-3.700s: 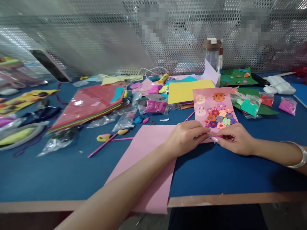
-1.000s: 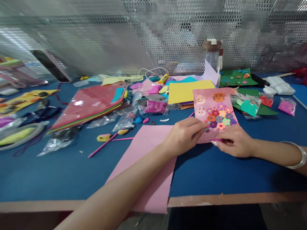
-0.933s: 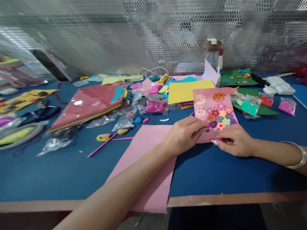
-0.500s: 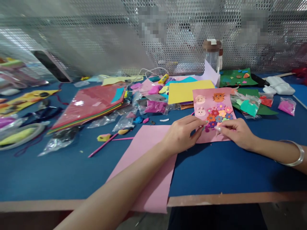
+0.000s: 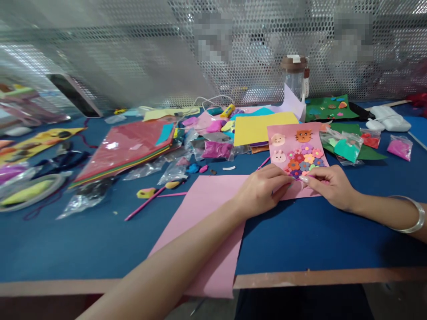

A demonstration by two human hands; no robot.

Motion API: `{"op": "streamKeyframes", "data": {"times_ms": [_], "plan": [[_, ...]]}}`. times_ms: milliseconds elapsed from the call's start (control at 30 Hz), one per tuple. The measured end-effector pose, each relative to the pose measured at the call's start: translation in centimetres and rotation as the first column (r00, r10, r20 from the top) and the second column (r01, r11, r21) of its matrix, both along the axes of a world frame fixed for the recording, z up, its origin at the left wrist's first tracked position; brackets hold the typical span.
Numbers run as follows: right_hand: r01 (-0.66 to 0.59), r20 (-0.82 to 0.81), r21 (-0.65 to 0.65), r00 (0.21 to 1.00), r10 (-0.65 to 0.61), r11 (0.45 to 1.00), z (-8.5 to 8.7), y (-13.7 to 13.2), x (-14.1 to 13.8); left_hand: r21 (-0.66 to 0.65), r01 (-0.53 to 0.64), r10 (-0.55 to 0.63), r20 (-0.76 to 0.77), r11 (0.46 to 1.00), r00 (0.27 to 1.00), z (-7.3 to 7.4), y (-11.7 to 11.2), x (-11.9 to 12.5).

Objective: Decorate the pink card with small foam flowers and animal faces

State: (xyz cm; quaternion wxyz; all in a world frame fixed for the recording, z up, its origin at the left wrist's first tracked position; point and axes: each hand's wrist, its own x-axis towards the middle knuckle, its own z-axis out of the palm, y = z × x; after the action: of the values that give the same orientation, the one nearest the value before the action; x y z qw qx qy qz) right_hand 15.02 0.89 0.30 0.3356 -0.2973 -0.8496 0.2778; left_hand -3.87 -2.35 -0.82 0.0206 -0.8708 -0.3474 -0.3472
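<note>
A pink card (image 5: 275,131) lies on the table, decorated with clay animal faces and a cluster of small clay flowers (image 5: 304,161). At the lower edge of those flowers my left hand (image 5: 263,189) is pinched, its fingertips close to those of my right hand (image 5: 333,186). The right thumb and index finger are also pressed together over the card. Whatever lies between either pair of fingertips is too small and covered to name. Beneath my left forearm is a larger sheet of pink paper (image 5: 203,209), which hangs over the table's front edge.
Left of centre lies a packet of coloured sheets (image 5: 126,144) beside plastic bags. Yellow paper (image 5: 263,129) and pink clay packs (image 5: 216,150) are behind. A lidded cup (image 5: 294,75) and a phone (image 5: 75,95) stand by the perforated screen (image 5: 140,58). Thin pink sticks (image 5: 145,209) lie left.
My left hand has moved slightly right, bringing its fingertips closer to my right hand's over the base of the flowers. My right hand has barely moved.
</note>
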Motion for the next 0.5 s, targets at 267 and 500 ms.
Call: {"op": "streamKeyframes", "data": {"times_ms": [267, 500], "plan": [[0.008, 0.007, 0.04, 1.0, -0.008, 0.999, 0.04, 0.02, -0.01, -0.018, -0.012, 0.011, -0.051, 1.0, 0.999, -0.16, 0.2, 0.24], [-0.032, -0.008, 0.051, 0.999, 0.032, 0.998, -0.03, -0.05, -0.01, 0.031, -0.07, 0.073, -0.107, 0.997, 0.992, 0.0, 0.3, 0.35]]}}
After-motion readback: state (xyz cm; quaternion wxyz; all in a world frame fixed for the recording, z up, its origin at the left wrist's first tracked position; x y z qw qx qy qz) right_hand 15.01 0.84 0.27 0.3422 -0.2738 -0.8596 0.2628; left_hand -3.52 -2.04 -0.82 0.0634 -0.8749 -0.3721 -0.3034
